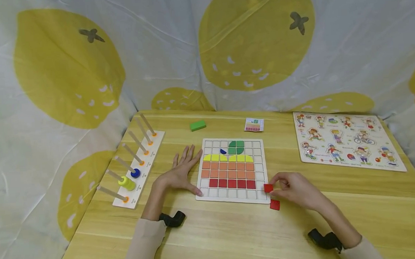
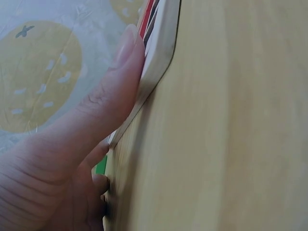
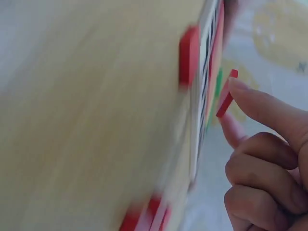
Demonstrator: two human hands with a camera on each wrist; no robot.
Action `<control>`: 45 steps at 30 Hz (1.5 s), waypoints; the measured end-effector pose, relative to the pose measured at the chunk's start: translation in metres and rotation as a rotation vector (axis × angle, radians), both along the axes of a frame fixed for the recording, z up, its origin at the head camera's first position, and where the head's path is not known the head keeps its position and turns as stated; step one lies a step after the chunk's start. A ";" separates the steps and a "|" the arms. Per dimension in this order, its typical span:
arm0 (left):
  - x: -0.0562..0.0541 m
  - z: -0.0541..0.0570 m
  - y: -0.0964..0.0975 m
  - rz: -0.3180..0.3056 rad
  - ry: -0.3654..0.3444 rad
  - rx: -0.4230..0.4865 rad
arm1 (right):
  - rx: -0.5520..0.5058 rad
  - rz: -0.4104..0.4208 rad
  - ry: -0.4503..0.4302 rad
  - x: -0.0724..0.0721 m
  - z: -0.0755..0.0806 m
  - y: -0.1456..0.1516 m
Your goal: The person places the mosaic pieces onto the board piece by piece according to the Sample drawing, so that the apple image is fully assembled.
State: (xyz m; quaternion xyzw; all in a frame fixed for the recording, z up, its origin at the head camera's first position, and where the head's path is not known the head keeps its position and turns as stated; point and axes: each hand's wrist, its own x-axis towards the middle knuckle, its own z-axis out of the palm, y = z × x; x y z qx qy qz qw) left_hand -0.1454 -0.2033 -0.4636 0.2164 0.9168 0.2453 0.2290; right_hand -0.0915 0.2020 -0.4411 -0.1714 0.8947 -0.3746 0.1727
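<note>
A white gridded mosaic board (image 1: 224, 193) lies on the table, with green, blue, yellow, orange and red pieces on it. Fingers spread, my left hand (image 1: 179, 173) rests along its left side. The left thumb (image 2: 103, 94) presses on the near left corner in the left wrist view. Between thumb and index finger, my right hand (image 1: 297, 189) pinches a red square tile (image 3: 227, 94) above the board's near right edge. Another red tile (image 1: 275, 204) sits just off the near right corner. More red tiles (image 3: 149, 214) show blurred low in the right wrist view.
To the left stands a peg board (image 1: 140, 186) with yellow and blue rings. Behind the mosaic board lie a green block (image 1: 198, 125) and a small pattern card (image 1: 254, 124). A picture puzzle board (image 1: 347, 142) occupies the back right, near the lemon-print curtain (image 1: 176, 49).
</note>
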 end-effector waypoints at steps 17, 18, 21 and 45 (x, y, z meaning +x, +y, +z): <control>0.001 0.000 0.001 0.014 0.005 -0.009 | 0.039 0.050 0.103 -0.034 -0.002 -0.175; 0.001 -0.001 0.001 0.015 0.004 -0.008 | 0.039 0.051 0.101 -0.034 -0.003 -0.176; 0.000 -0.001 0.000 0.014 0.005 -0.004 | 0.047 0.042 0.090 -0.035 -0.005 -0.177; 0.000 -0.001 0.001 0.007 0.009 -0.008 | -0.039 0.134 0.059 -0.037 -0.011 -0.176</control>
